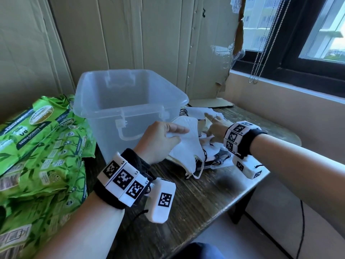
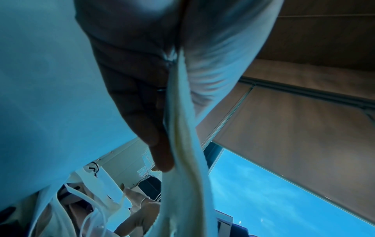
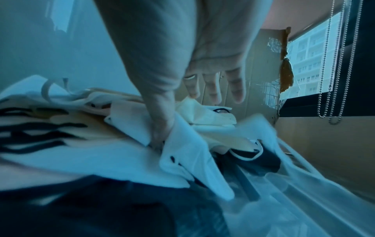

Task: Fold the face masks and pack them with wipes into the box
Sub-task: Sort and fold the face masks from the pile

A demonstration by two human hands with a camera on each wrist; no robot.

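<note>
Two hands: your left hand (image 1: 160,139) pinches white mask (image 1: 188,146); right hand (image 1: 214,126) spread on pile (image 1: 214,157).
Fold: match edges, press flat.

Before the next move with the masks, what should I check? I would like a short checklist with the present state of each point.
1. Left hand grips the white mask: ok, thumb and fingers pinch it.
2. The white mask is folded flat: ok.
3. Box is open, no lid on it: ok.
4. Right hand has taken a mask from the pile: not ok, fingers straight, only touching.
5. Wipes are in the box: not ok, they lie left of it.
</note>
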